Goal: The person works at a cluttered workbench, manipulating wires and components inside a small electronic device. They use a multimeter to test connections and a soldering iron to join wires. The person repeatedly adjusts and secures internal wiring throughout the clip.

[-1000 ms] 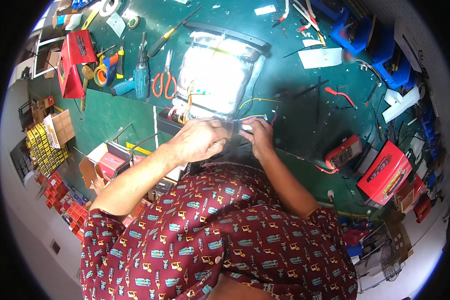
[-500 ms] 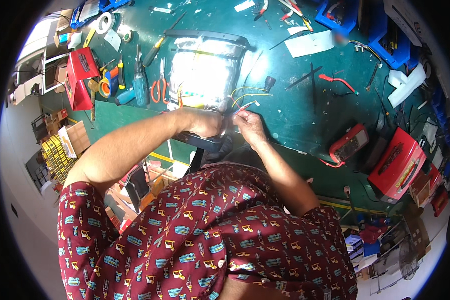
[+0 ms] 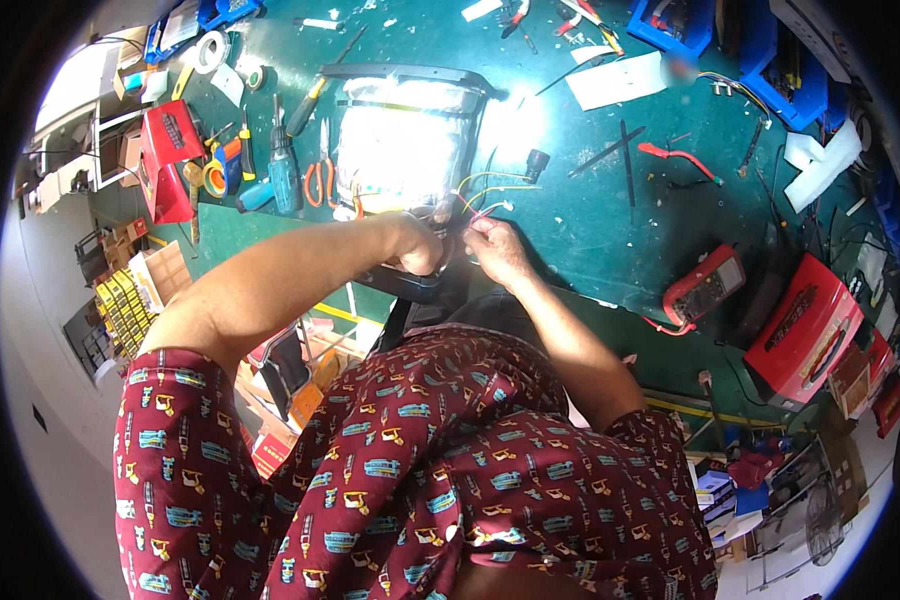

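A black-framed device with a bright, shiny silver body [image 3: 407, 150] lies in front of me, partly washed out by glare. At its near edge, my left hand [image 3: 417, 246] is closed, its fingers curled against the device; whatever they grip is hidden. Just right of it, my right hand [image 3: 497, 250] pinches a thin red wire [image 3: 484, 213] between thumb and fingers. Yellow wires [image 3: 500, 189] and a small white connector [image 3: 508, 205] stick out beyond the fingertips. The near edge of the black frame [image 3: 406, 284] shows beneath my left hand.
Left of the device lie orange-handled scissors [image 3: 319, 182], a teal power screwdriver [image 3: 284, 175] and a screwdriver [image 3: 308, 107]. To the right are a red multimeter [image 3: 705, 287], a red box [image 3: 805, 330] and a red cable [image 3: 682, 160]. Blue bins [image 3: 670, 30] stand at the far right.
My left hand has shifted slightly up and its forearm has swung a little. My right hand stays at the wires, nearly unmoved. The view has tilted slightly.
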`<state>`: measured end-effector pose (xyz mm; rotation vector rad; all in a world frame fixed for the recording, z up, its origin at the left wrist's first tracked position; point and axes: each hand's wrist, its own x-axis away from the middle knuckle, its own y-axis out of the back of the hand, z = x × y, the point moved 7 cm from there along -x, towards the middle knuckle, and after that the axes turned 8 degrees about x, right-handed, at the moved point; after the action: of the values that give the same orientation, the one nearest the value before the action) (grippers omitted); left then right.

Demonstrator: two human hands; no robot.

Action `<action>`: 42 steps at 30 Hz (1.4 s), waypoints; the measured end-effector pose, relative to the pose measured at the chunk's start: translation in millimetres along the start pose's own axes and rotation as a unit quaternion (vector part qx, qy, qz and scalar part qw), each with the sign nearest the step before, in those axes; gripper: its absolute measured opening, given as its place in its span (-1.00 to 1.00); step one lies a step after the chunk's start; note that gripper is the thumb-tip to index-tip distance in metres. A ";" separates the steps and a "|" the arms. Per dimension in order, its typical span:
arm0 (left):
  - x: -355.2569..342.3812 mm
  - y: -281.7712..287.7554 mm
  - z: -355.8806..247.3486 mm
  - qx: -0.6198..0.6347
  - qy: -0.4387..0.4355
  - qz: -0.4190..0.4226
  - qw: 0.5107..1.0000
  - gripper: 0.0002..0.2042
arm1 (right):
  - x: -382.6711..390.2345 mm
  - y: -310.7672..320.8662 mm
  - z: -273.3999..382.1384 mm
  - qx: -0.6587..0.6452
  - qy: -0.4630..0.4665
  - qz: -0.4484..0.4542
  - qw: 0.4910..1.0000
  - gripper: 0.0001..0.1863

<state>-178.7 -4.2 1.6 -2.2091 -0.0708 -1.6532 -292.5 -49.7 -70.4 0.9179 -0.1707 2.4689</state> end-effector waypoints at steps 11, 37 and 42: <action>29.9 6.9 -21.1 -0.081 -0.058 -0.116 0.988 -0.67 | 1.2 3.1 6.7 -0.016 0.012 -0.011 1.000 -0.79; -4.3 -11.2 11.6 0.101 -0.018 -0.038 0.994 -0.68 | -2.8 -8.2 -0.5 -0.100 -0.010 0.038 0.994 -0.85; -9.7 -10.7 5.8 0.000 -0.137 -0.095 0.986 -0.81 | -5.2 -8.7 -9.4 -0.034 -0.039 0.050 0.997 -0.82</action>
<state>-179.2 9.4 -6.0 -2.4808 -0.3666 -1.4271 -290.3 -41.6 -81.3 0.9983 -0.3342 2.5036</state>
